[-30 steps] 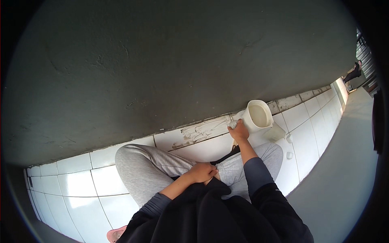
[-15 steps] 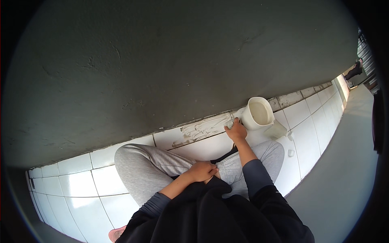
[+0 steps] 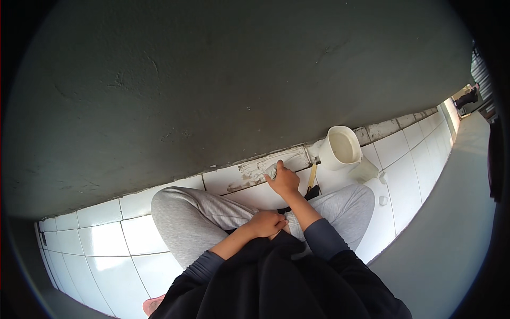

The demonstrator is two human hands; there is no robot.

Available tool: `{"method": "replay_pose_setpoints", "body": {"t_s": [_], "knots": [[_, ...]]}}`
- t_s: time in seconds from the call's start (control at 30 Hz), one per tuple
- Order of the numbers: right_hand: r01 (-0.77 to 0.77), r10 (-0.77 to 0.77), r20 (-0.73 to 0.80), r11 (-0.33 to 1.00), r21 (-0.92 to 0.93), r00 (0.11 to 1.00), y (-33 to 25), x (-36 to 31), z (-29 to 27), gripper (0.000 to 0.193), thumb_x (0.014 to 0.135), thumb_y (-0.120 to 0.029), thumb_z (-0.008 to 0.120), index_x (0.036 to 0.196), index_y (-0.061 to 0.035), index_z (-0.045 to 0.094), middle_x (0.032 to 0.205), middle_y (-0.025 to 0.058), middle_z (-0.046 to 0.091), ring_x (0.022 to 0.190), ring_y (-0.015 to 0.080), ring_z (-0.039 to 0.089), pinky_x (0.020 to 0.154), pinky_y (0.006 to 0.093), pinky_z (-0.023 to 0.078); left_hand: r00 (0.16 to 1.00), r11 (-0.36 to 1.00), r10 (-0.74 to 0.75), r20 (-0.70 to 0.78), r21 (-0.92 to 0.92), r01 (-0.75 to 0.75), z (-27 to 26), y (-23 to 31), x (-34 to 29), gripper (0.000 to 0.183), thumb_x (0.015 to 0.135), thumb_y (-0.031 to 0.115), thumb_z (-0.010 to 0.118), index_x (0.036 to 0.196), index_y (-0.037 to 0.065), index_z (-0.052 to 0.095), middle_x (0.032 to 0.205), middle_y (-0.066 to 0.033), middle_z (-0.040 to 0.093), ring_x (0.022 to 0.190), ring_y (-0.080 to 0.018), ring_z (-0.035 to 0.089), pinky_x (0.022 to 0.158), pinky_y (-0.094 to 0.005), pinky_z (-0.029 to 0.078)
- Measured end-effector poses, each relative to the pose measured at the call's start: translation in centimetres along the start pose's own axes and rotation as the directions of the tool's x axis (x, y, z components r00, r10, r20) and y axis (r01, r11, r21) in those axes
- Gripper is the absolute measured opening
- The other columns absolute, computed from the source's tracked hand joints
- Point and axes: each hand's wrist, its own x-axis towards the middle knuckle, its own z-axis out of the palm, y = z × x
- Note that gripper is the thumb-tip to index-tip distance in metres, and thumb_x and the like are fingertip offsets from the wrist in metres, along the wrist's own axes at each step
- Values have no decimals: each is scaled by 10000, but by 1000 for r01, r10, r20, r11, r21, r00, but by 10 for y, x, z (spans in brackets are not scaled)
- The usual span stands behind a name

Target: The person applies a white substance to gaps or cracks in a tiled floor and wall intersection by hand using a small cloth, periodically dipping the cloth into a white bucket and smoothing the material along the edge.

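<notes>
My right hand (image 3: 283, 179) is closed around a small greyish-white wad (image 3: 271, 171), pressed onto a tile smeared with wet white streaks (image 3: 252, 169) at the foot of the dark wall. Whether the wad is cloth or sponge I cannot make out. My left hand (image 3: 264, 223) rests in my lap by my crossed legs, its fingers curled together with nothing visible in them. Just right of my right hand, a yellow knife-like tool with a black end (image 3: 312, 175) lies on the tiles. Beyond it stands a white plastic pitcher (image 3: 330, 159) holding cloudy liquid.
A dark grey wall (image 3: 212, 95) rises directly ahead. Beside the pitcher lies a translucent container (image 3: 365, 170), with a small white cap (image 3: 383, 200) nearby. White tiles (image 3: 143, 236) extend left, and a grey floor (image 3: 441, 234) lies lower right. At far right another person's dark-clothed limb (image 3: 467, 98) shows.
My right hand has moved left along the smeared tile with the wad, away from the pitcher, uncovering the yellow tool. My left hand has stayed in my lap.
</notes>
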Motion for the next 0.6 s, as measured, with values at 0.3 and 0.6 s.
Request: {"method": "replay_pose_setpoints", "body": {"t_s": [0.3, 0.6], "knots": [[-267, 263, -99, 964, -22, 960, 52, 20, -21, 517, 703, -420, 658, 999, -48, 454, 736, 139, 639, 695, 298, 639, 594, 403, 511, 1000, 1000, 16, 11, 19, -17, -1, 2, 3, 303, 873, 292, 448, 761, 37, 567, 738, -160, 573, 748, -334, 560, 686, -423, 432], [30, -30, 34, 1000, -1, 999, -10, 1, -1, 562, 706, -437, 642, 1047, -49, 421, 774, 142, 637, 724, 303, 637, 603, 406, 509, 1000, 1000, 19, -11, -14, -19, -2, 0, 0, 284, 868, 278, 455, 795, 32, 577, 758, -157, 581, 755, -330, 567, 666, -423, 434]]}}
